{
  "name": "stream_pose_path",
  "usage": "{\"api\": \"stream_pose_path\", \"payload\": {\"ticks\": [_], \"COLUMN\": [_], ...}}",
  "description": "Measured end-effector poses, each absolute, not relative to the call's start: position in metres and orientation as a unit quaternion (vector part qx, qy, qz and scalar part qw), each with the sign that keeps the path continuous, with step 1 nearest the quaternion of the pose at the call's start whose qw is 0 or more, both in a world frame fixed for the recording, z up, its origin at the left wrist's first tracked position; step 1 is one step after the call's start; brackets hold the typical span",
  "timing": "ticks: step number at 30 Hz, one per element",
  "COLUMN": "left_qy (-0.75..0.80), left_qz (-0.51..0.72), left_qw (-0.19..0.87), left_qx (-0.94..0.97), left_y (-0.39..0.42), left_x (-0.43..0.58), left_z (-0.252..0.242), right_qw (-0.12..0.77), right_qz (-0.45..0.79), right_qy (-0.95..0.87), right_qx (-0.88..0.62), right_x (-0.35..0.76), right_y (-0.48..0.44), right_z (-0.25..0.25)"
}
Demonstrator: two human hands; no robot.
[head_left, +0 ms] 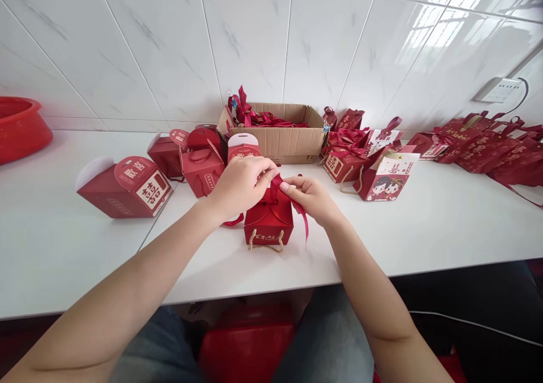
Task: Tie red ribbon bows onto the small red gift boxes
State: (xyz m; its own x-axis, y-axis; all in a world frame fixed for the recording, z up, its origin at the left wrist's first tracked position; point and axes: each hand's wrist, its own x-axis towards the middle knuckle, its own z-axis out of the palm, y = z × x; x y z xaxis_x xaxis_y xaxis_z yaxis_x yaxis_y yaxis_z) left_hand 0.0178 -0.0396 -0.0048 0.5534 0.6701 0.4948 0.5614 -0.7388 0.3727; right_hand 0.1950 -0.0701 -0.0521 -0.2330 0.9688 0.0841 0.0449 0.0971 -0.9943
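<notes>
A small red gift box (268, 223) with gold rope handles stands near the front of the white table. Dark red ribbon (278, 189) is looped on top of it, and one tail hangs down at the right side. My left hand (244, 182) is above the box's left side, its fingers closed on the ribbon. From the right, my right hand (309, 197) pinches the same ribbon between thumb and fingers, close to the left fingertips.
Behind the box sits a cardboard carton (288, 144) of red ribbons. Red boxes (133, 193) stand at the left, others (388, 179) at the right. A red basin (23, 131) is far left, red bags (479, 145) far right.
</notes>
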Motion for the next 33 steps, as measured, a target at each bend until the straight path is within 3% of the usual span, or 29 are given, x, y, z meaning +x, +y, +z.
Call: {"api": "stream_pose_path", "payload": {"ticks": [10,16,27,33], "left_qy": [0.363,0.370,0.364,0.360], "left_qz": [0.291,0.322,0.353,0.359], "left_qw": [0.057,0.146,0.182,0.163], "left_qx": [0.884,0.859,0.842,0.846], "left_y": [-0.0403,-0.0431,-0.0483,-0.0460], "left_x": [0.0197,0.0213,0.0206,0.0213], "left_z": [-0.0060,-0.0075,-0.0066,-0.0101], "right_qw": [0.420,0.407,0.489,0.472], "right_qz": [0.502,0.506,0.420,0.477], "right_qy": [-0.588,-0.592,-0.614,-0.578], "right_qx": [-0.476,-0.478,-0.456,-0.464], "right_x": [0.1966,0.1912,0.1879,0.1890], "right_y": [-0.0704,-0.0730,-0.0725,-0.0735], "right_z": [-0.0546,-0.0549,-0.0568,-0.0536]}}
